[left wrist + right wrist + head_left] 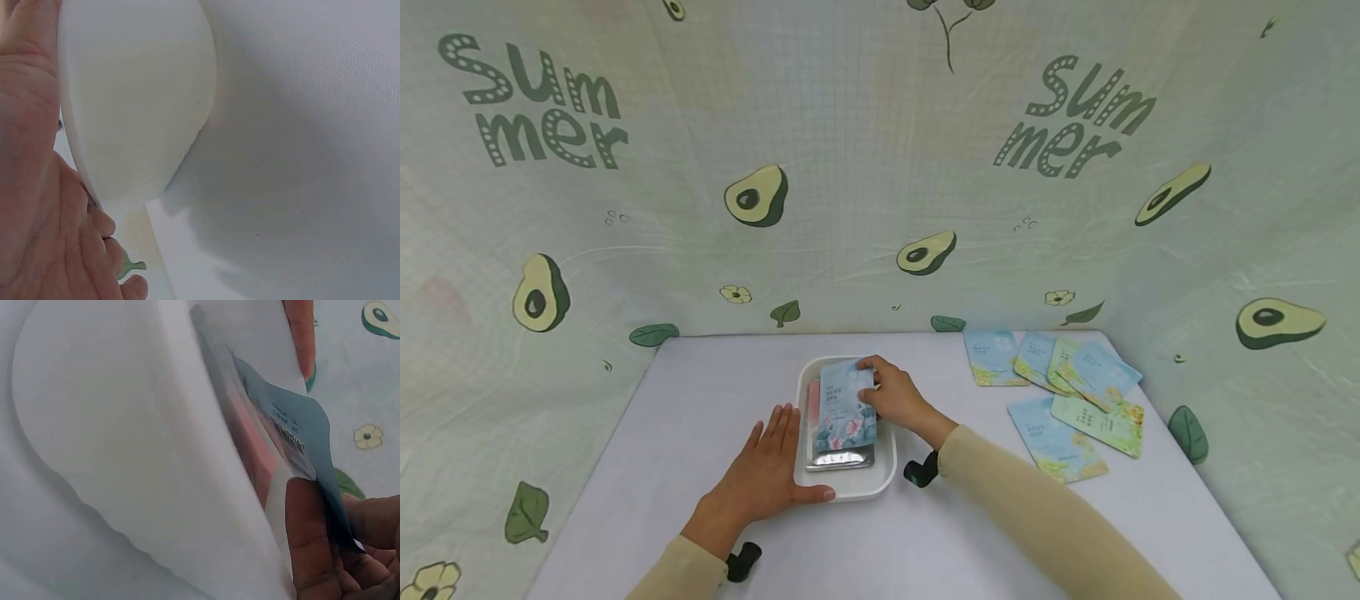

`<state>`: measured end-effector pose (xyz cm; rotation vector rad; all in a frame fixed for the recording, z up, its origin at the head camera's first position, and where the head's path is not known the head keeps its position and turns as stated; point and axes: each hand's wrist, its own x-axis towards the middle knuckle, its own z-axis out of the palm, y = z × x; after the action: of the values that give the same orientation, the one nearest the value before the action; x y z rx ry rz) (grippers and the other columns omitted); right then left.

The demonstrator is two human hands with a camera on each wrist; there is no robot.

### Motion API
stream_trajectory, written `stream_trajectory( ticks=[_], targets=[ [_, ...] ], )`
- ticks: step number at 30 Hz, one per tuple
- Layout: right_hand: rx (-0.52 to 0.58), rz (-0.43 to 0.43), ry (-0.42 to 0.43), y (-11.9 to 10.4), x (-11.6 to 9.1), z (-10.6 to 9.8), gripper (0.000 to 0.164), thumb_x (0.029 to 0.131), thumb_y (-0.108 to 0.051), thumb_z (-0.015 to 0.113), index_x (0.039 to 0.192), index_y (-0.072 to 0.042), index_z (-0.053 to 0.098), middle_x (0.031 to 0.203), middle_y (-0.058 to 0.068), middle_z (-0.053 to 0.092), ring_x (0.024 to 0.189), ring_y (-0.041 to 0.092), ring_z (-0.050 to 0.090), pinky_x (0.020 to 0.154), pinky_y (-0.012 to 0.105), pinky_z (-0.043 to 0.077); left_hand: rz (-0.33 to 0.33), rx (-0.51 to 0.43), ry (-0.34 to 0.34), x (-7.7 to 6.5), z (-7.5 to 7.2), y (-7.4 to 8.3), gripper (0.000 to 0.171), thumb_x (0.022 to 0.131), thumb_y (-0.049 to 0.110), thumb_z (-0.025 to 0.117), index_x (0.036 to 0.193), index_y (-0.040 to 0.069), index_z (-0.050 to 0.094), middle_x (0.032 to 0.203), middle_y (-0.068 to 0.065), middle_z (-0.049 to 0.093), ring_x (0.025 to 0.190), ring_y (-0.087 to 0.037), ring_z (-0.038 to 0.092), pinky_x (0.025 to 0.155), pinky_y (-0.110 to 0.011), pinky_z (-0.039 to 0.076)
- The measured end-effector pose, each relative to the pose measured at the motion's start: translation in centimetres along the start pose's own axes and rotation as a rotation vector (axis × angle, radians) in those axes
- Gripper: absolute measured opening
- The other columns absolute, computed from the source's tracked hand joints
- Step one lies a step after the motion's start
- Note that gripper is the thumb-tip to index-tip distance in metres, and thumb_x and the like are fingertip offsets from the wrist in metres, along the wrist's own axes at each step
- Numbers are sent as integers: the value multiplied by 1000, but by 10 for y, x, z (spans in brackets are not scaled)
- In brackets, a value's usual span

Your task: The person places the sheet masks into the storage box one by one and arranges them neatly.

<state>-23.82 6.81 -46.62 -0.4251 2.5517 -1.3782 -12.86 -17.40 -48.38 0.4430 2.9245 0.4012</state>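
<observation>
A white tray [886, 467] stands on the table, with a pile of flat packets inside. On top lies a blue packet with pink flowers [846, 404]; my right hand [898, 398] pinches its right edge between thumb and fingers. In the right wrist view that blue packet [306, 419] is tilted up at the pinched side, above a pink item [253, 453]. A silvery packet [842, 460] shows beneath it in the head view. My left hand [767, 467] rests against the tray's left side, fingers straight, thumb along the near rim. The left wrist view shows the tray's outer wall [137, 100].
Several blue and green packets [1097, 425] lie spread and partly overlapping at the table's right back. Behind the white table [715, 392] hangs a cloth [835, 133] printed with avocados. Each wrist wears a small black device [921, 469].
</observation>
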Motion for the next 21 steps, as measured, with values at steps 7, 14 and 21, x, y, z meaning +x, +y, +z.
stream_trajectory(
  ticks=[7, 14, 21],
  targets=[
    [-121, -26, -70, -5, 5, 9, 46, 104, -7, 62, 150, -10, 54, 131, 23, 70, 88, 20, 71, 66, 31, 62, 3, -10, -5, 1, 3, -1, 141, 76, 88, 69, 164, -9, 17, 173, -29, 19, 162, -47, 14, 127, -67, 21],
    [-406, -71, -25, -13, 6, 11, 51, 98, -8, 73, 146, -10, 60, 131, 17, 73, 110, 27, 71, 97, 48, 60, -8, -9, -16, 1, 3, -1, 142, 75, 89, 68, 164, -9, 16, 173, -28, 18, 162, -46, 14, 128, -65, 23],
    [-420, -55, -48, -11, 7, 15, 52, 96, -8, 76, 145, -8, 60, 135, 16, 71, 111, 26, 70, 99, 46, 60, -19, -17, -22, 1, 2, 0, 143, 75, 87, 71, 165, -9, 15, 173, -28, 18, 162, -46, 14, 128, -65, 23]
  ],
)
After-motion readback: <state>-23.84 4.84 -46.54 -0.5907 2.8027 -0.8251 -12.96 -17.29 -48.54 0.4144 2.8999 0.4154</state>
